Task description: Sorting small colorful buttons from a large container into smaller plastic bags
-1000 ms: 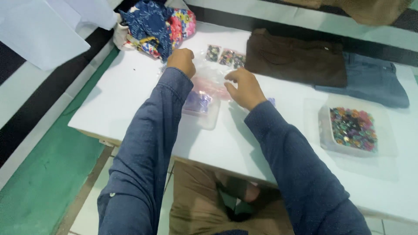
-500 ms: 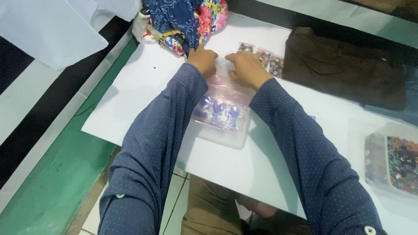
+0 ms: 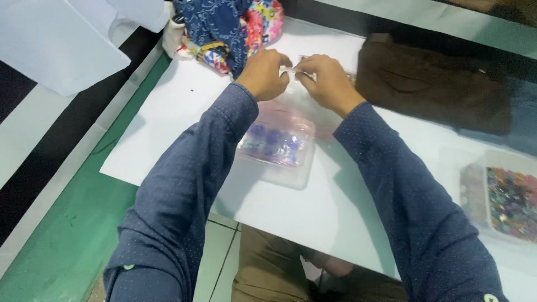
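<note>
1. The left hand (image 3: 267, 74) and the right hand (image 3: 326, 83) meet at the far side of the white tabletop (image 3: 168, 123), fingertips turned toward each other.
2. Between them they pinch the top edge of a clear plastic bag (image 3: 279, 140); each hand has its fingers pressed together on that edge, the left from the left side, the right from the right.
3. The bag hangs and lies back from the hands toward the person, its lower part resting on the tabletop between the two blue sleeves.
4. Inside the lower part of the bag sits a cluster of small purple pieces (image 3: 272, 144), well below the pinching fingers.
5. Just beyond the left hand lies a heap of patterned cloth (image 3: 226, 25), blue and flowered.
6. To the right of the right hand lies a folded brown garment (image 3: 433, 84), near but apart from it.
7. At the right edge stands a clear box of mixed coloured pieces (image 3: 512, 201), well apart from both hands.
</note>
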